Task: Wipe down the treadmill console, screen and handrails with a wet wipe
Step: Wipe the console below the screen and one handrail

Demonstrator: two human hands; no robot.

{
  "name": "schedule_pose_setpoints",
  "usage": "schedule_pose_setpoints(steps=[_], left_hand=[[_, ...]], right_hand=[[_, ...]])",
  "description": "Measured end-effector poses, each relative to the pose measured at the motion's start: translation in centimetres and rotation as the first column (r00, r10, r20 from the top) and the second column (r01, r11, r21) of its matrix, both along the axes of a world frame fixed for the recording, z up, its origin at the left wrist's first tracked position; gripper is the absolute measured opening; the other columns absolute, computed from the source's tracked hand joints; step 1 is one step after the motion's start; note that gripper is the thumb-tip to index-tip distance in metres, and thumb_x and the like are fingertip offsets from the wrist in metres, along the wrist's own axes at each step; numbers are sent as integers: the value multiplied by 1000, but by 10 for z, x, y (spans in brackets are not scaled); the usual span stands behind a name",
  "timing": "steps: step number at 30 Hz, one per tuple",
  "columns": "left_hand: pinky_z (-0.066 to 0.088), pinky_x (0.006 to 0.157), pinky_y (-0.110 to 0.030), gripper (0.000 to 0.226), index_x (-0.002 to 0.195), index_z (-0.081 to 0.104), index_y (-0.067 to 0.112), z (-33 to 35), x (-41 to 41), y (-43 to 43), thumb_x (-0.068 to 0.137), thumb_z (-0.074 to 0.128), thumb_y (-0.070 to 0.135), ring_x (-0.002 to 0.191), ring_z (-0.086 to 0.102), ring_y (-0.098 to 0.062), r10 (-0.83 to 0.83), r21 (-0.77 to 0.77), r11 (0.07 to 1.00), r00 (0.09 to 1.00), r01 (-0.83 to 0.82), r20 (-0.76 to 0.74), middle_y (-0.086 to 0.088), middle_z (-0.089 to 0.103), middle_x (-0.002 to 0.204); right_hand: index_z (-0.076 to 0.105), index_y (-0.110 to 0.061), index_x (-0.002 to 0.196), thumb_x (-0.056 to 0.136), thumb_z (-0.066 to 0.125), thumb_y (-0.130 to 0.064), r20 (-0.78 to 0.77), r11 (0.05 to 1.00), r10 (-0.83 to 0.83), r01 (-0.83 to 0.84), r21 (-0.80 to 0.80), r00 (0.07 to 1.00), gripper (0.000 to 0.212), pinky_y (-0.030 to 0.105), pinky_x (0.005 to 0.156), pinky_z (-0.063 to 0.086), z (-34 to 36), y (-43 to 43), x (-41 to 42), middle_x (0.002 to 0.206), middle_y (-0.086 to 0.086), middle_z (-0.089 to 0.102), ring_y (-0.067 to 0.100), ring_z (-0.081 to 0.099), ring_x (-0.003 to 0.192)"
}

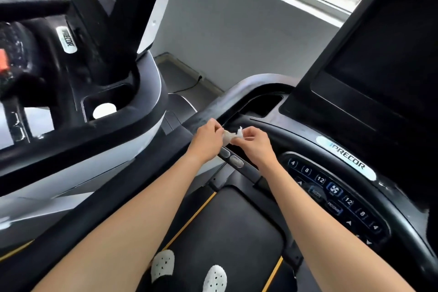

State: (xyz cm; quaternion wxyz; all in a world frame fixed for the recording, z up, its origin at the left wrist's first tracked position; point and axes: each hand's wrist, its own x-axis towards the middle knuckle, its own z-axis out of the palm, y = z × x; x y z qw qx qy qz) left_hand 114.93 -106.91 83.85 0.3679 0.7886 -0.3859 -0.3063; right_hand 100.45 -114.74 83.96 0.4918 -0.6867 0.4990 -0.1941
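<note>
Above the treadmill's left handrail (214, 104), a person is pinching a small crumpled wipe (231, 136) between both hands, the left hand (207, 136) and the right hand (251, 141) each closing fingers on an edge, just over the crossbar (239, 163). The dark screen (379, 54) and button panel (331, 192) are waiting to the right. Tugging the thin wipe apart may be risking a tear, or a drop onto the belt (225, 232).

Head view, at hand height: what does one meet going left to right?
Neighbouring treadmill's black cup holder → left hand → crumpled white wet wipe → right hand → silver Precor badge.
</note>
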Motion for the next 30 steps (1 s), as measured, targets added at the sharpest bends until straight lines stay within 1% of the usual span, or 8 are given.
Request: schedule_pose_setpoints(steps=[5,10,13,17,21,25,27,30], left_hand=[[49,89,-43,13,103,57,13,2,12,-14,103,48,22,104,58,-28,37,55,998,998,-40,46,-7,65,109],[49,91,-41,13,99,59,16,-7,19,-22,101,50,25,103,59,-27,-12,62,998,999,10,38,-5,67,106],[46,82,-31,13,94,65,19,-14,22,-20,98,57,28,98,62,-20,-40,14,999,999,41,-10,3,68,96],[42,68,-24,16,95,72,18,-15,29,-14,97,63,32,87,62,-12,-92,-38,995,991,88,-101,10,68,86],[53,77,-27,19,90,77,19,-17,39,-9,97,59,19,89,67,-14,-62,-64,997,978,50,-200,1,75,91],[45,63,-4,27,104,78,17,-21,47,-1,98,53,9,81,67,5,-158,-76,987,945,142,-288,6,74,93],[46,77,-8,30,112,74,19,-29,51,4,98,50,8,95,63,3,-209,-60,977,970,203,-124,5,72,106],[41,105,-35,35,126,66,18,-48,59,12,95,53,11,126,46,-20,-252,9,964,901,266,353,0,61,131]], right_hand=[[65,-9,85,83,75,-25,80,994,-106,108,-22,991,20,34,80,53,1,-1,2,88,5,75,19,71,89],[63,-25,92,85,70,-21,46,958,-252,256,-131,967,11,43,84,59,-3,-5,17,92,-4,69,17,68,86],[67,-23,94,88,66,-11,-44,954,-225,211,-212,973,13,24,76,52,-8,0,28,88,-2,67,17,65,85],[75,-17,99,89,72,-13,-98,964,-155,129,-233,983,11,2,68,41,-19,12,43,105,-3,67,-3,60,83],[76,-18,113,86,80,-17,-54,985,-55,45,-165,997,27,0,72,42,-22,20,46,109,-9,66,-3,62,93],[78,-30,97,86,78,-12,-54,971,-57,42,-237,997,21,9,68,46,-31,23,48,97,-9,68,3,65,86],[79,-24,97,90,74,-12,-84,950,-104,74,-303,991,15,28,70,55,-39,20,46,91,-11,66,8,65,80],[76,-21,102,92,62,-3,-152,900,-192,112,-421,970,25,38,72,59,-52,12,42,91,-8,62,14,63,81]])
